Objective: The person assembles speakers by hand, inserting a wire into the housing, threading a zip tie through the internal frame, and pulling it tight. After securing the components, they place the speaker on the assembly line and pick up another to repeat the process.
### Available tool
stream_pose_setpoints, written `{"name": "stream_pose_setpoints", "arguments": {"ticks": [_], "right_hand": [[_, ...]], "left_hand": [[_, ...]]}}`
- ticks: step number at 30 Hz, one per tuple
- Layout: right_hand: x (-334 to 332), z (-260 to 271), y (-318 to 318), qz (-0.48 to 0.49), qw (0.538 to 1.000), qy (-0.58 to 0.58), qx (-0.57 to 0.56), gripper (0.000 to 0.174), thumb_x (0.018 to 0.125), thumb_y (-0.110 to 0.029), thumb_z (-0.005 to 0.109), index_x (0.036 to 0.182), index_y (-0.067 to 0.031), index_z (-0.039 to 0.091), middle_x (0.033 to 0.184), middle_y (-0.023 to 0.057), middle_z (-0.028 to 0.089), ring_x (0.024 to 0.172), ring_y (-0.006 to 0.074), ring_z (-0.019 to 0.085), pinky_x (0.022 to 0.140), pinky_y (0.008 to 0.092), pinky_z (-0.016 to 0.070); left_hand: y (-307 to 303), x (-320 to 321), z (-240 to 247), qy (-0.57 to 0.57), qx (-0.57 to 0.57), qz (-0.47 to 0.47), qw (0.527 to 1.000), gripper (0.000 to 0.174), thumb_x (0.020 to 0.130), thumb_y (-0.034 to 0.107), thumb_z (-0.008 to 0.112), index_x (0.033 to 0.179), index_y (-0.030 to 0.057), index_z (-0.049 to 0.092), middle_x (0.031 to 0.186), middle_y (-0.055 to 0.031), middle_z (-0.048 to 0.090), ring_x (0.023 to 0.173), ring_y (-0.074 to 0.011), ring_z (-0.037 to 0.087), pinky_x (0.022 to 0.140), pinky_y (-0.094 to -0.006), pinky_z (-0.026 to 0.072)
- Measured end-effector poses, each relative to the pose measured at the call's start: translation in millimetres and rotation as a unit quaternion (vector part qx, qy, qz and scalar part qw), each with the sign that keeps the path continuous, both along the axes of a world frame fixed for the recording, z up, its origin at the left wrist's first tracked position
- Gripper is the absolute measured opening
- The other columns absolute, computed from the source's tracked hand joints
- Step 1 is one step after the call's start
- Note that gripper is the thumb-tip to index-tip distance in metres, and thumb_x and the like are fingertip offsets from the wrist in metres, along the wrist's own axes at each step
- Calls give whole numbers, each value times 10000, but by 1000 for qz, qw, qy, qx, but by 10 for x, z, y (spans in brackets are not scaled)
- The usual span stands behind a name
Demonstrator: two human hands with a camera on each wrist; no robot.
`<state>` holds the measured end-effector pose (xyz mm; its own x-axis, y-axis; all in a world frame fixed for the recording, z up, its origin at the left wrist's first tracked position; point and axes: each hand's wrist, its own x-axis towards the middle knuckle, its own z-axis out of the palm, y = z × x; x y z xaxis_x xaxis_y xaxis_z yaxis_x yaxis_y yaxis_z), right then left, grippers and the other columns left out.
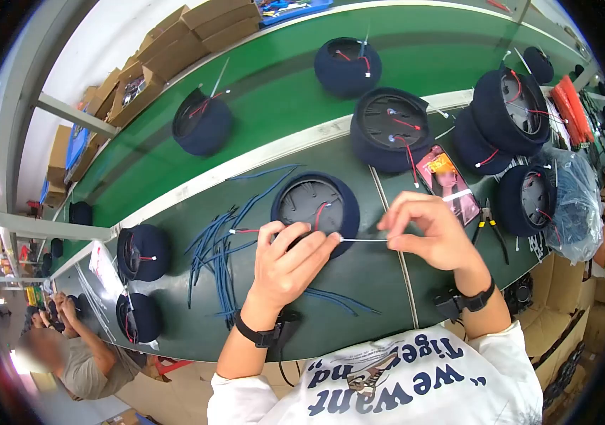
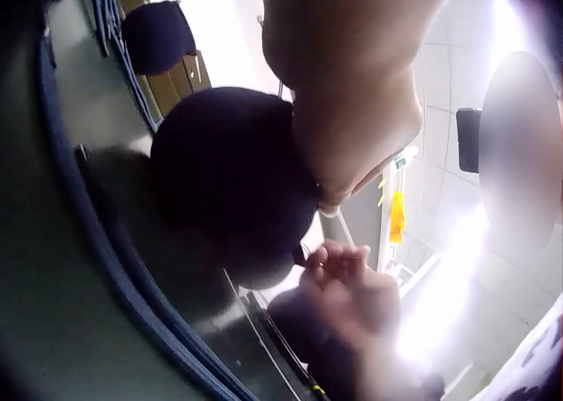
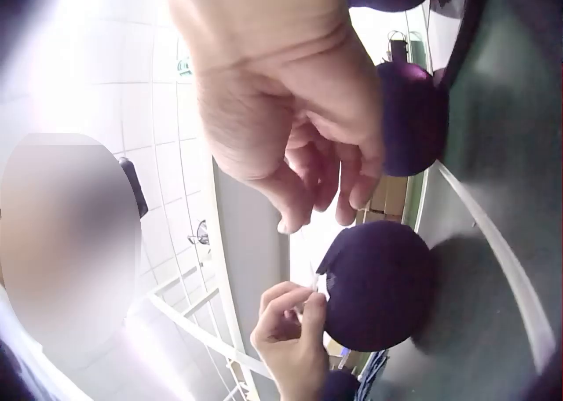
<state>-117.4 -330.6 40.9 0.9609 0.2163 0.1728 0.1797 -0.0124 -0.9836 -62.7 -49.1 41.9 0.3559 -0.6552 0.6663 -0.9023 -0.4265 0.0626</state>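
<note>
A round, dark blue fabric-covered housing (image 1: 350, 205) lies on the dark green table, hollow side up, with a dark plastic inside and red wires (image 1: 322, 212) ending in white plugs. My left hand (image 1: 289, 268) rests over its near rim and pinches a white cable tie (image 1: 365, 240) at the fabric edge. The tie runs straight to the right, up to the thumb and fingertips of my right hand (image 1: 430, 230), which pinch its end. In the right wrist view, the left hand (image 3: 295, 335) holds the fabric edge of the housing (image 3: 383, 287).
Loose blue cords (image 1: 224, 262) spread left of the housing. To the right lie a phone (image 1: 450, 188), cutters (image 1: 490, 230) and several similar housings (image 1: 391, 156). More stand on the green conveyor belt (image 1: 274, 92). Another person (image 1: 90, 365) works at the far left.
</note>
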Motion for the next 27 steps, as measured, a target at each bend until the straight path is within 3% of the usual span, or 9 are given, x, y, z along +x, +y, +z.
{"name": "stream_pose_setpoints", "arguments": {"ticks": [3, 4, 7, 9, 10, 13, 16, 18, 27], "right_hand": [[-61, 71, -119, 38, 999, -2, -38, 82, 887, -35, 779, 934, -19, 713, 1057, 120, 708, 1014, 237, 690, 927, 366, 523], [-63, 84, -120, 47, 999, -1, -26, 73, 915, -62, 761, 954, -18, 718, 1090, 126, 707, 1032, 233, 685, 944, 363, 516], [-10, 32, -150, 19, 998, 39, 44, 196, 1037, -188, 654, 1064, -5, 718, 1216, 138, 689, 1130, 210, 660, 1004, 363, 502], [47, -78, -124, -28, 984, 117, 130, 239, 1064, -222, 626, 1083, 1, 711, 1231, 131, 687, 1156, 207, 656, 1019, 364, 504], [104, -9, -19, -47, 991, 105, 75, 260, 1059, -232, 645, 1167, 3, 674, 1234, 121, 689, 1168, 212, 658, 1026, 362, 515], [305, -32, 322, -87, 994, 44, -54, 315, 1031, -246, 690, 1216, 1, 631, 1243, 125, 685, 1136, 217, 674, 1010, 373, 539], [527, 4, 544, -101, 978, 16, -180, 291, 976, -207, 728, 1101, 2, 568, 1035, 210, 679, 971, 342, 707, 842, 439, 562], [591, 105, 620, -121, 955, -33, -270, 252, 962, -155, 707, 1044, 1, 527, 899, 263, 642, 897, 466, 671, 763, 521, 530], [515, 38, 680, -136, 928, -129, -322, 163, 1004, -83, 632, 1077, -28, 497, 828, 261, 692, 772, 505, 682, 632, 568, 526]], "left_hand": [[116, -109, 55, 39, -34, 14, 999, 324, 670, 127, 937, 965, 150, 806, 993, 10, 695, 842, -210, 623, 773, -372, 457], [189, -187, 81, 38, -59, 32, 997, 277, 670, 193, 967, 854, 148, 765, 942, 2, 675, 762, -208, 599, 714, -348, 454], [565, -343, 128, 152, -35, 33, 987, 419, 658, 286, 1000, 748, 99, 636, 842, -15, 624, 693, -213, 577, 596, -335, 432], [624, -289, 75, 306, -9, 130, 943, 545, 613, 319, 1020, 951, 56, 682, 966, -67, 676, 814, -256, 645, 703, -363, 506], [631, -268, 50, 379, 3, 176, 908, 639, 591, 335, 1030, 1052, 34, 705, 1028, -93, 701, 875, -277, 680, 757, -377, 543], [376, -1, 39, 375, -94, 113, 915, 1097, 517, 371, 1052, 1428, 4, 563, 1392, -208, 638, 1272, -388, 635, 1091, -465, 509], [196, 332, -45, 407, -101, -5, 908, 1337, 445, 389, 1062, 1566, 23, 433, 1560, -209, 525, 1471, -394, 489, 1239, -483, 381], [90, 453, -106, 416, -109, -49, 901, 1306, 434, 388, 1058, 1542, 28, 468, 1548, -197, 542, 1456, -386, 508, 1228, -481, 398], [30, 446, -215, 307, -150, -78, 936, 1060, 481, 414, 1040, 1382, 12, 650, 1428, -190, 659, 1400, -392, 578, 1188, -497, 450]]}}
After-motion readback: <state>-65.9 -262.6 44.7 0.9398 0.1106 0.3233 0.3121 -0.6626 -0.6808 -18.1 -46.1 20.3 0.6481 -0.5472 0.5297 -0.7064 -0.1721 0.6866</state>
